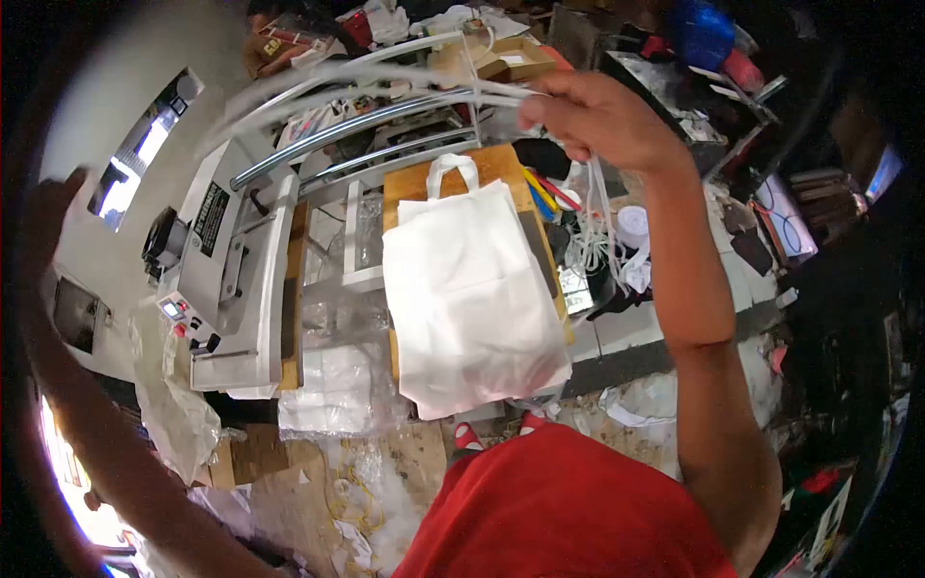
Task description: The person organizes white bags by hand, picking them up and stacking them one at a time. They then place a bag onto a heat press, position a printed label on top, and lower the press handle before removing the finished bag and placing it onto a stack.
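Note:
My right hand [597,120] is raised above the work surface, its fingers pinched on strands of white string [602,207]. Some of the string hangs below the hand, while more of it sweeps left in a blurred arc. My left hand [60,197] is up at the far left edge, dark and smeared, so its fingers do not show clearly. Between my arms, a stack of white fabric bags [472,299] lies on a wooden board [501,166]. One loop handle [453,173] sticks out at the top of the stack.
A grey machine [217,260] with metal rods and a lit control panel stands left. Clear plastic-wrapped packs [332,385] lie beside the board. Colored tools [549,193] and tangled cord lie right of it. Another person [279,43] is at the back left. Scraps litter the floor.

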Demonstrator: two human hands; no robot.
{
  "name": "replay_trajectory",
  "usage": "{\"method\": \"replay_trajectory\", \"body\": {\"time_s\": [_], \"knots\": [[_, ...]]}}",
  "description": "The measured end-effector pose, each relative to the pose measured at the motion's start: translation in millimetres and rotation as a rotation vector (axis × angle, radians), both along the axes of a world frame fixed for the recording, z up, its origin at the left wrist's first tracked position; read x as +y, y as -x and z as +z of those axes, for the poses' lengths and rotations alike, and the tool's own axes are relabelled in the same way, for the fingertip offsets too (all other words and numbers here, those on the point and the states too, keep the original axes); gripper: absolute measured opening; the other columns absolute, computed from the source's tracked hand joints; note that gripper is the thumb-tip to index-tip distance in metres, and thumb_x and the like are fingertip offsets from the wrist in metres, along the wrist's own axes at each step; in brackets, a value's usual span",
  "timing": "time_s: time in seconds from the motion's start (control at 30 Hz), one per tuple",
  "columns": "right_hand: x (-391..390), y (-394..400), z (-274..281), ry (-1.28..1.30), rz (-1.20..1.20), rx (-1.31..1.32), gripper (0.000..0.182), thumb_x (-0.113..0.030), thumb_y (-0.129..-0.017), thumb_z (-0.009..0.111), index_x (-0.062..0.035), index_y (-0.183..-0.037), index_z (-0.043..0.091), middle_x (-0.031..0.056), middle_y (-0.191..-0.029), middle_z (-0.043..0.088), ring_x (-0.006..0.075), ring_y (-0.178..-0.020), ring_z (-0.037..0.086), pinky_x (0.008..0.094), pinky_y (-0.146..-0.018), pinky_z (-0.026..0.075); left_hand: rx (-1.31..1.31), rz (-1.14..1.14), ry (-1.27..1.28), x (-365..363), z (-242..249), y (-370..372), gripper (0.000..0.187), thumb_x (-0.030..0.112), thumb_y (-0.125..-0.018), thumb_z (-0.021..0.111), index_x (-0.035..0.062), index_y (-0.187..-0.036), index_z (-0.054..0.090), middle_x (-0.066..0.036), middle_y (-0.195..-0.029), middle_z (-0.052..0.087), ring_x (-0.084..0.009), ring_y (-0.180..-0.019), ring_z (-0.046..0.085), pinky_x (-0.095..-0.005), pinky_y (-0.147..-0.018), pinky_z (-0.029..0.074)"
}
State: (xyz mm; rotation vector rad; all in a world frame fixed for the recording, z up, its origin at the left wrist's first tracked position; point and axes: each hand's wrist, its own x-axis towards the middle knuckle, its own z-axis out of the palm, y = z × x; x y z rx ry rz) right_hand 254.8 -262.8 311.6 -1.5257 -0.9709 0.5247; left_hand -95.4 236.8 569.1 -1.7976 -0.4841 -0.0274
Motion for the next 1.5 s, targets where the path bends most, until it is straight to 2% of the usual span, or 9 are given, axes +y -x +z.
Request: {"method": "replay_trajectory", "body": {"time_s": [0.13, 0.27, 0.47, 0.63, 0.7, 0.77, 0.93, 1.23, 1.5], "knots": [[33.4, 45.7, 47.5, 0.251, 0.133, -1.05, 0.023, -0.027, -0.096, 0.061, -0.0039, -0.096, 0.065, 0.0083, -0.076, 0.062, 0.0226, -0.067, 0.057, 0.0333, -0.062, 0.045, -0.357, -0.792, 1.258, -155.5, -114.2, -81.9, 0.08, 0.061, -0.088, 0.062, 0.0126, -0.149, 0.045, -0.02, -0.15, 0.046, -0.0304, -0.137, 0.047, -0.0402, -0.115, 0.034], [51.9, 80.6, 60.3, 0.158, 0.126, -1.113, 0.023, -0.026, -0.094, 0.062, -0.0028, -0.093, 0.065, 0.0137, -0.079, 0.062, 0.0286, -0.075, 0.061, 0.0376, -0.069, 0.047, -0.19, -1.125, 1.741, -246.9, -163.4, -135.8, 0.135, 0.088, -0.057, 0.068, 0.0023, -0.154, 0.031, -0.018, -0.155, 0.038, -0.0356, -0.143, 0.038, -0.0493, -0.119, 0.027], [32.9, 85.4, 83.0, -0.112, -0.024, -0.772, 0.026, -0.026, -0.093, 0.064, -0.0004, -0.097, 0.066, 0.012, -0.093, 0.067, 0.0217, -0.078, 0.066, 0.0387, -0.065, 0.052, -0.3, -1.116, 2.873, -290.9, -263.2, -196.0, 0.084, 0.032, -0.072, 0.089, -0.0024, -0.137, 0.046, -0.015, -0.124, 0.062, -0.022, -0.112, 0.061, -0.0358, -0.096, 0.05], [-47.5, 10.8, 24.2, -0.527, -0.575, -0.896, 0.02, -0.023, -0.094, 0.064, -0.0027, -0.095, 0.065, 0.0061, -0.083, 0.065, 0.0184, -0.08, 0.068, 0.0349, -0.072, 0.054, -0.058, -0.59, 2.672, -341.0, -310.8, -204.8, 0.031, 0.029, -0.098, 0.067, 0.0019, -0.113, 0.062, -0.001, -0.075, 0.062, -0.0088, -0.068, 0.06, -0.0245, -0.051, 0.046], [-105.6, -28.8, -46.5, -0.788, -0.297, 0.147, 0.029, -0.025, -0.09, 0.069, -0.0016, -0.106, 0.063, 0.0107, -0.101, 0.066, 0.0214, -0.092, 0.066, 0.0349, -0.085, 0.055, -0.223, -0.411, 2.361, -314.9, -315.4, -206.9, 0.036, 0.038, -0.101, 0.06, 0.0025, -0.106, 0.063, 0.0, -0.073, 0.06, -0.0078, -0.071, 0.059, -0.0271, -0.055, 0.048], [-159.9, -42.1, -135.2, 0.013, -0.736, -0.027, 0.051, -0.03, -0.083, 0.077, -0.0001, -0.121, 0.059, 0.0145, -0.12, 0.062, 0.0252, -0.107, 0.063, 0.0375, -0.099, 0.049, -0.221, -0.567, 2.197, -309.2, -323.1, -213.0, 0.042, 0.044, -0.1, 0.059, 0.002, -0.104, 0.064, -0.01, -0.078, 0.068, -0.0194, -0.077, 0.067, -0.0358, -0.066, 0.053], [-134.3, 43.5, -167.3, -0.078, -0.511, -0.309, 0.088, -0.029, -0.075, 0.084, -0.0002, -0.146, 0.04, 0.0142, -0.16, 0.03, 0.0262, -0.146, 0.033, 0.0404, -0.115, 0.032, 0.329, -0.699, 1.842, -375.6, -327.1, -238.7, 0.041, 0.042, -0.099, 0.057, 0.0012, -0.105, 0.061, -0.026, -0.092, 0.067, -0.0451, -0.093, 0.064, -0.0501, -0.081, 0.049], [-83.9, 90.6, -219.3, -0.458, -0.315, 0.508, 0.03, -0.023, -0.096, 0.069, 0.0, -0.114, 0.061, 0.0074, -0.088, 0.065, 0.0178, -0.083, 0.066, 0.0312, -0.073, 0.052, 0.26, -0.891, 2.606, -422.4, -381.4, -273.6, 0.023, 0.025, -0.105, 0.053, 0.003, -0.102, 0.057, -0.007, -0.082, 0.059, -0.0119, -0.081, 0.058, -0.0301, -0.071, 0.046], [-258.6, 73.1, -387.2, 0.848, -0.098, 0.447, 0.029, -0.03, -0.092, 0.067, -0.0012, -0.095, 0.071, 0.0085, -0.082, 0.071, 0.0179, -0.073, 0.065, 0.0368, -0.071, 0.052, 0.044, -0.683, 2.034, -348.8, -483.2, -235.3, 0.038, 0.02, -0.091, 0.071, 0.0036, -0.124, 0.063, -0.02, -0.134, 0.059, -0.0361, -0.126, 0.055, -0.0421, -0.108, 0.043]]}}
